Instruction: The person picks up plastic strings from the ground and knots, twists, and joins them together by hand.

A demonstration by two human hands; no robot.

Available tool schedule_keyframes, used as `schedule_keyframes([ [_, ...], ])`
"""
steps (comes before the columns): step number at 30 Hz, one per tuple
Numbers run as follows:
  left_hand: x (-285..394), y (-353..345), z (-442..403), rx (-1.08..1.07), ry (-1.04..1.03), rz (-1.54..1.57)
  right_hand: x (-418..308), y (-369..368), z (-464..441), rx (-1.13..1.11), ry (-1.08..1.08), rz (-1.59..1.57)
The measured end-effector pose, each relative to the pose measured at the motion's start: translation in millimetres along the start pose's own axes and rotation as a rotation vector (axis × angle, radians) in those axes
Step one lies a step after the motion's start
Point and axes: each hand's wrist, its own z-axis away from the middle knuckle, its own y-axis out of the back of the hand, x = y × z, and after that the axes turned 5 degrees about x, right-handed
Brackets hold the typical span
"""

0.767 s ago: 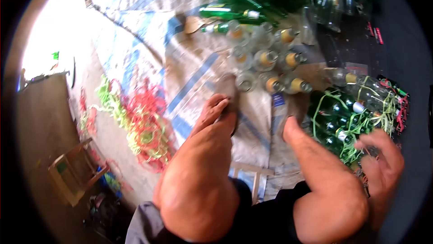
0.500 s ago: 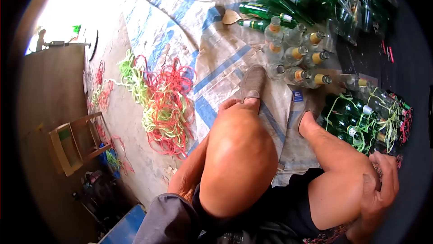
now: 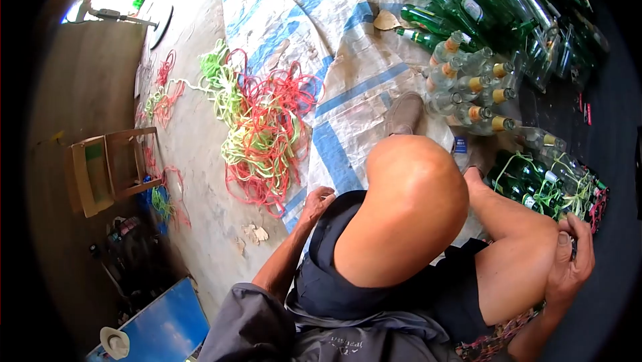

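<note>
My left hand (image 3: 317,205) is beside my raised thigh, at the hem of my dark shorts; its fingers are partly hidden behind the leg and look loosely bent. My right hand (image 3: 572,258) rests against my other knee with bent fingers, and whether anything small is between them does not show. Near it lie green bottles (image 3: 513,178) bound with light green string (image 3: 552,191). Clear bottles with yellow neck labels (image 3: 476,84) stand in a group beyond my feet. A tangle of red and pale green string (image 3: 267,128) lies on the floor to the left.
Loose green bottles (image 3: 461,7) are heaped at the upper right on a white and blue striped sheet (image 3: 354,87). A wooden frame (image 3: 130,161), a blue panel (image 3: 160,325) with a pale round object (image 3: 115,342), and a fan (image 3: 160,24) are at the left.
My left hand has come back from near my foot to beside my thigh. My right hand has settled on my knee. The view has shifted left, so the bottles appear farther right.
</note>
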Motion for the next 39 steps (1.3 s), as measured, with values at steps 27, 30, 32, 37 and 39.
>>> schedule_keyframes([
  [27,31,157,-31,0.515,-0.04,-0.062,-14,-18,1,0.111,0.012,0.151],
  [30,39,173,-55,0.504,-0.104,-0.111,-15,-17,3,0.097,-0.025,0.149],
  [32,26,180,-77,0.444,0.02,-0.013,-11,-16,4,0.104,-0.047,0.155],
  [37,1,191,-111,0.437,0.037,-0.008,-1,-14,8,0.135,-0.116,0.159],
  [39,3,194,-119,0.396,0.13,-0.002,0,-13,9,0.127,-0.113,0.161],
])
